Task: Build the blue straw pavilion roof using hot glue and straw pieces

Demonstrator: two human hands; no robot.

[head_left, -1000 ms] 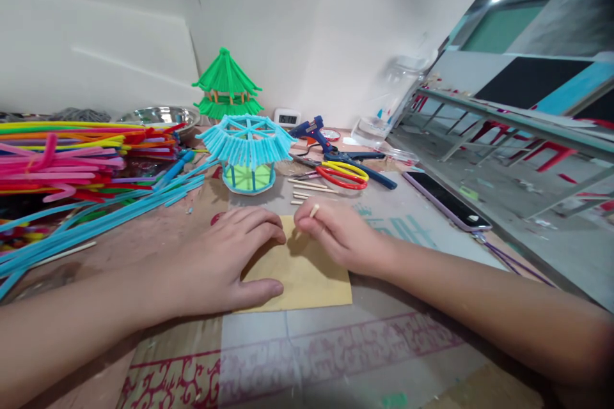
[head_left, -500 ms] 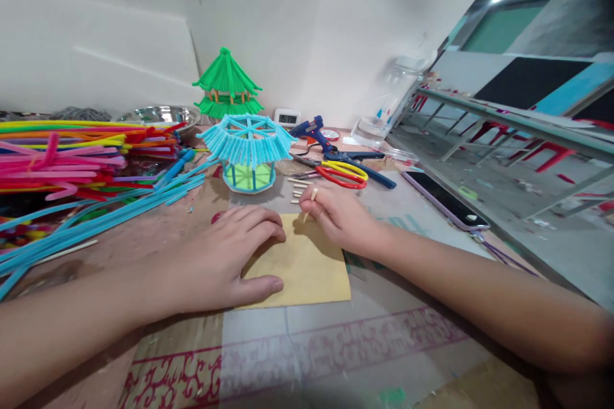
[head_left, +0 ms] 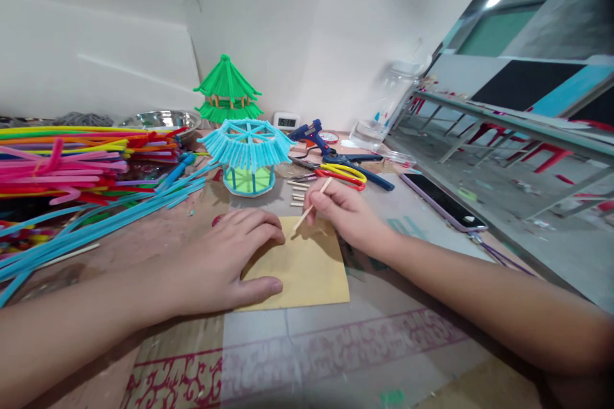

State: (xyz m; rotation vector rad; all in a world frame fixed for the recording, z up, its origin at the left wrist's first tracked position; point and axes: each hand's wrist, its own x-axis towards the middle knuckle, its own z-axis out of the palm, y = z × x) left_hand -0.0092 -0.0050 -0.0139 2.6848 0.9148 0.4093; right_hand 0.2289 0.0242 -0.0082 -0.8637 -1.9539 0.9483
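Observation:
My left hand point(head_left: 225, 262) lies flat, fingers spread, on the left part of a tan paper sheet point(head_left: 307, 271) and presses it to the table. My right hand point(head_left: 338, 211) pinches a thin wooden stick point(head_left: 311, 206) like a pen. The stick's lower tip rests at the sheet's far edge. A blue pavilion model point(head_left: 248, 153) made of straws stands just beyond the sheet. Behind it, against the wall, stands a green pavilion model point(head_left: 227, 91).
Coloured straws point(head_left: 71, 160) are heaped at the left, with long blue straws point(head_left: 105, 217) fanning toward me. Short sticks point(head_left: 300, 195), red-and-yellow scissors point(head_left: 343, 174), a blue glue gun point(head_left: 311, 132), a phone point(head_left: 444, 200), a metal bowl point(head_left: 160, 119) and a plastic container point(head_left: 378, 121) lie beyond.
My right hand has moved slightly up and right and tilted the stick, so more of its length shows and its tip points down at the sheet's edge. My left hand stays put.

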